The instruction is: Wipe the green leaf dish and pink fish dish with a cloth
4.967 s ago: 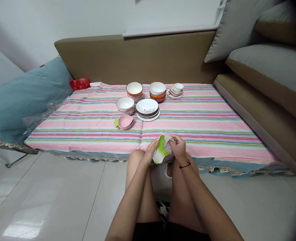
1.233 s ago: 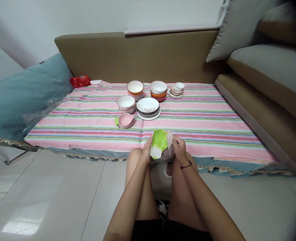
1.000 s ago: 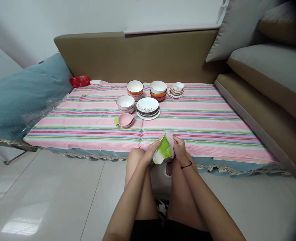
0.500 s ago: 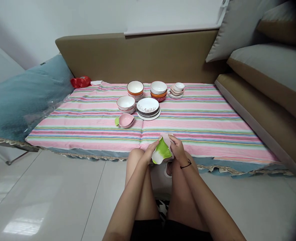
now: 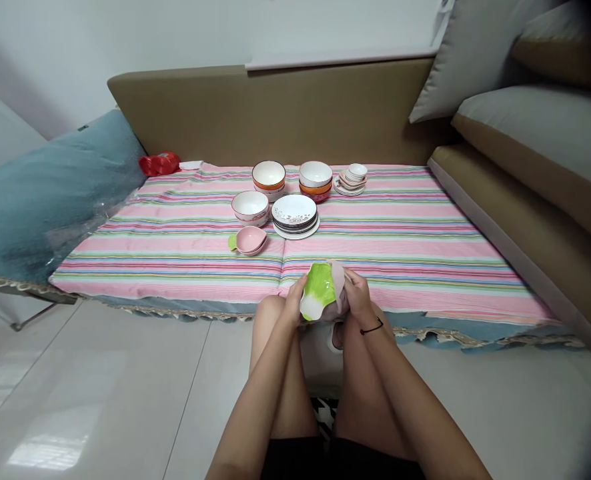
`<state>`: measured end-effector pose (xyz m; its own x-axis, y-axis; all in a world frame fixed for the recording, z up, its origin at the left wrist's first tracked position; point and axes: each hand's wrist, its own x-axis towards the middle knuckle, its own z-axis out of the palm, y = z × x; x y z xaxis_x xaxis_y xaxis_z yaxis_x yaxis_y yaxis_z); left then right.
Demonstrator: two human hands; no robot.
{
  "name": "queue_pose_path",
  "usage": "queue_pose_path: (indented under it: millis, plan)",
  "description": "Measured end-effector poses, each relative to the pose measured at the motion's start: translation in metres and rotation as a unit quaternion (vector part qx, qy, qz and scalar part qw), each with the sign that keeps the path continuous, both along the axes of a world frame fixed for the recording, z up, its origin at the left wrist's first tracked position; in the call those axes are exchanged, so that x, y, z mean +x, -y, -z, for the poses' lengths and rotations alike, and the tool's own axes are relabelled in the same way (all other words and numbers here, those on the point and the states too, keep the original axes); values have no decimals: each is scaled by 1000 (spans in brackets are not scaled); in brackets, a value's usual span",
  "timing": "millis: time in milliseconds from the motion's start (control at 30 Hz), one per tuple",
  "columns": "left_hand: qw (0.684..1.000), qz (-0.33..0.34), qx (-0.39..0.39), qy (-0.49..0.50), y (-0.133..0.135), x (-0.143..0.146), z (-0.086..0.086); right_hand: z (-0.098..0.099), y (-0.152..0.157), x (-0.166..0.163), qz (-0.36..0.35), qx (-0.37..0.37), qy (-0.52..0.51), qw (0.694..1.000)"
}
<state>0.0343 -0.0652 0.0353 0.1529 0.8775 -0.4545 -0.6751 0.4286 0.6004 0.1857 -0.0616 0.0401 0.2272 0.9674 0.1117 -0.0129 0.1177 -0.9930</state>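
My left hand (image 5: 294, 300) is closed on the left edge of a green and white dish (image 5: 319, 285) shaped like a leafy cabbage. The dish is tilted toward me above my knees. On its right side, my right hand (image 5: 358, 293) grips a pale pinkish-grey cloth (image 5: 338, 277), which wraps over the rim and hangs below it. Some fingers of both hands are hidden behind the dish and cloth. Beyond them, pink bowls (image 5: 251, 239) with a green leaf-shaped handle rest on the striped sheet.
On the striped sheet (image 5: 400, 247) stand a stack of plates (image 5: 294, 211), white bowls (image 5: 250, 205), orange-banded bowls (image 5: 269, 175), another bowl stack (image 5: 316, 176) and small dishes (image 5: 354, 176). A red bundle (image 5: 160, 163) lies far left. Cushions (image 5: 540, 127) line the right.
The dish has been turned to face up more and shifted slightly up and left. The cloth now lies along its right rim, with my right hand still on it.
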Motion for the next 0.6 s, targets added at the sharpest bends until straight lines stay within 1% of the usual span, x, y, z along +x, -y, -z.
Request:
queue_pose_path:
  millis: [100,233,400,467,600]
  plan:
    - [1000,3,19,-6,-1,2,-3,2,0,0,5,8,-3,1000]
    - [999,-17,43,11,-3,3,-11,3,1,1,-1,5,6,1000]
    - [999,-38,30,22,-3,3,-15,-1,3,1,-3,8,7,1000]
    - [999,-25,30,19,-2,3,-15,-2,3,1,1,6,4,1000]
    - [999,26,31,0,-2,2,-13,-4,4,1,8,-4,8,1000]
